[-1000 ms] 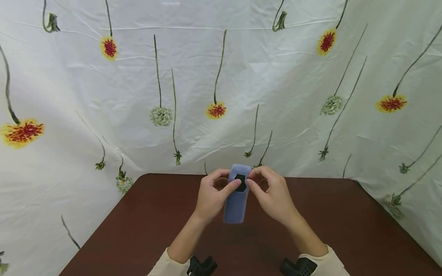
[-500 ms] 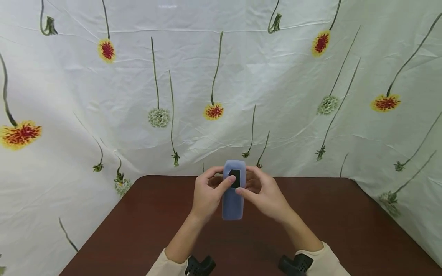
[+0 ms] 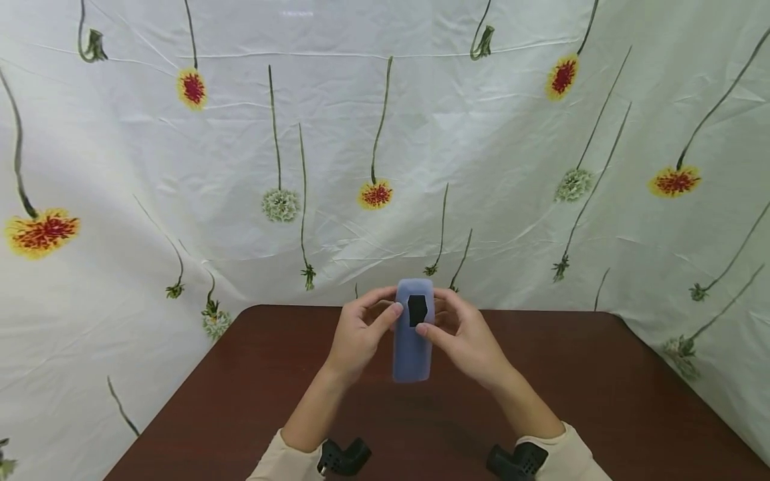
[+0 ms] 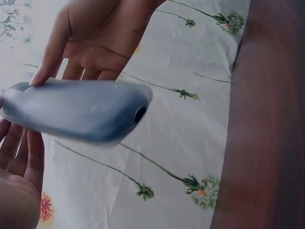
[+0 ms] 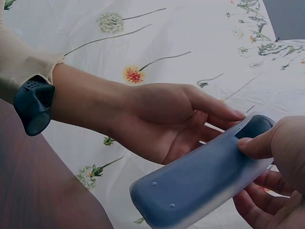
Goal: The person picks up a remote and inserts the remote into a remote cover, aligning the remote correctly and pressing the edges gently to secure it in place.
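A long blue silicone sleeve [image 3: 412, 357] with rounded ends is held upright between both hands, above the table. Near its top shows a dark window [image 3: 417, 311], which in the right wrist view looks like a hollow opening. My left hand [image 3: 353, 337] grips the upper left side, thumb at the edge beside the window, fingers behind. On the other side my right hand [image 3: 472, 341] grips it with the thumb pressed at the window's lower edge, its fingers mostly hidden behind. The left wrist view shows a small dark hole [image 4: 139, 114] in the end of the sleeve [image 4: 81, 107].
A dark reddish-brown table [image 3: 289, 374] lies below the hands. Behind it hangs a white cloth [image 3: 337, 120] printed with flowers. Black camera mounts [image 3: 345, 457] are strapped at the cuffs of both light sleeves.
My left thumb has slid off the dark window to the left edge of the silicone sleeve. My right thumb has shifted down from the window's right side to its lower edge.
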The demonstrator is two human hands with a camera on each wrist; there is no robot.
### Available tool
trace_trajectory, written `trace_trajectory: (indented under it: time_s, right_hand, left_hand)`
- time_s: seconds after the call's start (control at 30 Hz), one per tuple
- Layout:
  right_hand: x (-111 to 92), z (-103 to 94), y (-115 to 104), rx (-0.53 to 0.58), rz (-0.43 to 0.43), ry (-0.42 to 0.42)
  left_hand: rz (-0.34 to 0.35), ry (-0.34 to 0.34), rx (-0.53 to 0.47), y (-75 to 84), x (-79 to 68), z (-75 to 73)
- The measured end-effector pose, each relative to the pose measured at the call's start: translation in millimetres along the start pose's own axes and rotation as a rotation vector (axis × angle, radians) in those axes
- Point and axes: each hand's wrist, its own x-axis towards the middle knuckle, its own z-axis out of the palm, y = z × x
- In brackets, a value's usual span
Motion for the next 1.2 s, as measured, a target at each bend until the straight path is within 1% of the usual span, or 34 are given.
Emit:
trace_trajectory:
  time_s: [0.1, 0.23, 0.33, 0.47, 0.63, 0.7, 0.8, 0.87, 0.93, 1.0, 1.1, 1.2]
  right_hand:
    - [0.4, -1.1, -2.1, 0.018, 0.021, -0.012]
    - [0.2, -1.9, -3.9, 0.057, 0.019, -0.062]
    - [-0.1, -2.4, -4.5, 0.07, 0.018, -0.112]
    - [-0.4, -2.9, -4.3, 0.053, 0.023, -0.141]
    - [1.1, -3.4, -1.1, 0.032, 0.02, -0.13]
    - [1.7, -3.5, -0.8, 0.023, 0.024, -0.119]
    - [1.9, -3.3, -1.2, 0.01, 0.034, -0.097]
    - [1.5, -2.8, -1.4, -0.016, 0.029, -0.081]
    - [0.8, -2.0, 0.6, -0.055, 0.005, -0.064]
    - [-0.7, -0.6, 1.7, -0.106, -0.036, -0.039]
    - [-2.7, 2.0, 1.9, -0.175, -0.084, -0.006]
    - [-3.4, 3.3, -1.1, -0.207, -0.095, 0.01]
  left_hand:
    - [0.008, -0.019, -0.014, -0.2, 0.8, -2.8]
    - [0.025, -0.027, -0.017, 0.2, 1.3, -4.1]
    - [0.033, -0.042, -0.052, 1.0, 1.4, -4.1]
    - [0.045, -0.063, -0.118, 1.4, 0.8, -4.3]
    - [0.052, -0.032, -0.119, 1.6, 0.9, -3.2]
    - [0.028, -0.011, -0.12, 1.5, 1.3, -2.5]
    - [-0.024, -0.002, -0.113, 1.3, 1.6, -2.2]
    - [-0.062, -0.018, -0.097, 1.0, 1.8, -2.3]
    - [-0.074, -0.04, -0.06, 0.7, 1.8, -2.3]
    - [-0.067, -0.054, -0.02, 0.2, 1.2, -2.1]
    - [-0.025, -0.057, 0.019, -0.3, 0.2, -2.0]
    - [0.013, -0.053, 0.045, 0.1, 0.0, -1.4]
